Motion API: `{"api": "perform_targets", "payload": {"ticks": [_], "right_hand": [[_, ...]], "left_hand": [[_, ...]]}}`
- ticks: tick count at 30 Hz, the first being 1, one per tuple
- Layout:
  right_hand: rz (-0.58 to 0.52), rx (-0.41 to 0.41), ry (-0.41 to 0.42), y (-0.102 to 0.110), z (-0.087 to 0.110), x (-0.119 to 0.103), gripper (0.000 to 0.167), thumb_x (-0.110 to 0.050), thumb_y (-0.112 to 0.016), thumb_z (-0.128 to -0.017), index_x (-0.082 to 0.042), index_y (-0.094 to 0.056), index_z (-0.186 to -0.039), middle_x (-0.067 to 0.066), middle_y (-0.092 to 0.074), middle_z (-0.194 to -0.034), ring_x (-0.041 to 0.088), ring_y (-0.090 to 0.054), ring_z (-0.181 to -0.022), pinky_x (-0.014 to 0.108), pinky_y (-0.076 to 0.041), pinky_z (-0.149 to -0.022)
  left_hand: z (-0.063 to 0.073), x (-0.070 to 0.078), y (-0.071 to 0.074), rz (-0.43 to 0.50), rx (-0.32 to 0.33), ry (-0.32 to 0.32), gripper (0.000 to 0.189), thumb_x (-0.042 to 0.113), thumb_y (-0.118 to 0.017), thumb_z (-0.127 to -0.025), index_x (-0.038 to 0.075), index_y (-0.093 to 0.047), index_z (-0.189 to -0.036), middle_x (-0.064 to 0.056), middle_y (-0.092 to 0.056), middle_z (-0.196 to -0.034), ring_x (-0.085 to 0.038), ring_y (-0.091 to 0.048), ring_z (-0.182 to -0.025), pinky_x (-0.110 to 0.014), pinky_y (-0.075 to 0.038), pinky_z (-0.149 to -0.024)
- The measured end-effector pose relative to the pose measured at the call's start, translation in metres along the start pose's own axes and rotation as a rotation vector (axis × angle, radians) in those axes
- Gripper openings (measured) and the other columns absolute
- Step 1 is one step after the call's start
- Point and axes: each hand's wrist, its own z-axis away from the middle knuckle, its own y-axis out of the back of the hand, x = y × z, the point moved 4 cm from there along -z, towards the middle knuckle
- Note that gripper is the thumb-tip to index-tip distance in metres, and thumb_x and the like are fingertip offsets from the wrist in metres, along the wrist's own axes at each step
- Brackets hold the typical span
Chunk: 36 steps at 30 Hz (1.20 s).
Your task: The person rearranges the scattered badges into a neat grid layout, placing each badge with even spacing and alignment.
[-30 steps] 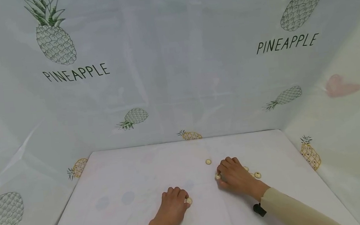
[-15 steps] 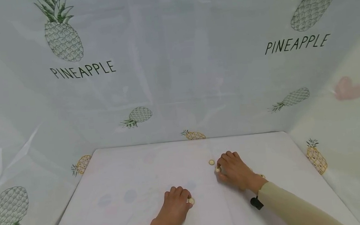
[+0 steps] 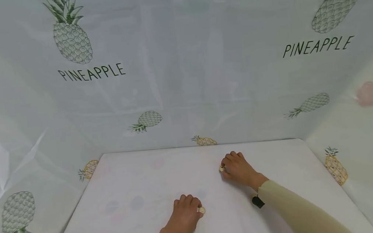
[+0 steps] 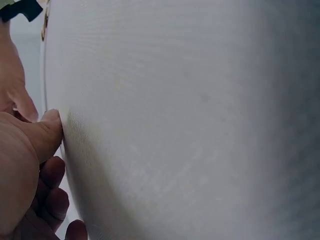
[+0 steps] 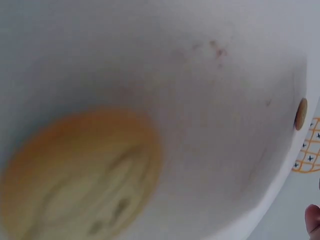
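My left hand [image 3: 183, 218] pinches a small round wooden button [image 3: 201, 210] between thumb and forefinger, close over the tabletop. In the left wrist view, the thumb of that left hand [image 4: 25, 165] hides the button. Farther back and to the right, the right hand [image 3: 239, 169] has its fingertips on another wooden button [image 3: 221, 169], pinching it. The right wrist view shows a large, blurred wooden button [image 5: 85, 175] with a ring groove and dark spots near the camera. A second button [image 5: 301, 114] lies farther off there, above a fingertip of the right hand [image 5: 313, 220].
A white cloth covers the tabletop [image 3: 152, 178], with faint coloured spots. Behind it rises a sheet [image 3: 189, 75] printed with pineapples, which also hangs at both sides. A black wrist camera [image 3: 257, 201] hangs under the right sleeve [image 3: 294, 207].
The right hand has moved back and left with its button, to where a lone button lay. Buttons seen beside the right wrist are now covered by the arm. The left hand keeps its pinch.
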Motion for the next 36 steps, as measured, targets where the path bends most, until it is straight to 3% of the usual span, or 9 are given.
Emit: {"api": "perform_targets", "payload": {"ticks": [9,23,36], "right_hand": [[-0.051,-0.045,-0.027,-0.01,-0.012,-0.012,0.016,-0.024,-0.082,-0.089,-0.015,-0.072,-0.096,-0.001,-0.065,-0.096,0.019,-0.048,-0.089,0.04,-0.038,-0.081],[-0.083,-0.092,-0.051,-0.017,-0.024,-0.022,0.013,-0.023,-0.08,-0.091,-0.014,-0.074,-0.097,-0.001,-0.066,-0.097,0.02,-0.049,-0.09,0.042,-0.039,-0.083],[-0.096,-0.126,-0.045,-0.022,-0.031,-0.027,0.013,-0.025,-0.078,-0.092,-0.016,-0.074,-0.099,-0.002,-0.066,-0.098,0.019,-0.049,-0.091,0.042,-0.04,-0.084]], "left_hand": [[-0.002,0.001,-0.003,0.028,-0.043,0.032,0.02,0.035,-0.075,-0.097,0.023,-0.063,-0.108,0.012,-0.055,-0.098,-0.011,-0.044,-0.094,-0.031,-0.034,-0.079],[-0.002,-0.002,-0.005,-0.002,0.002,0.008,0.022,0.037,-0.077,-0.096,0.024,-0.063,-0.107,0.014,-0.051,-0.093,-0.01,-0.044,-0.091,-0.03,-0.034,-0.078],[-0.002,-0.005,-0.009,-0.007,-0.019,0.03,0.022,0.038,-0.075,-0.097,0.024,-0.063,-0.108,0.012,-0.053,-0.096,-0.011,-0.044,-0.093,-0.031,-0.035,-0.079]]}}
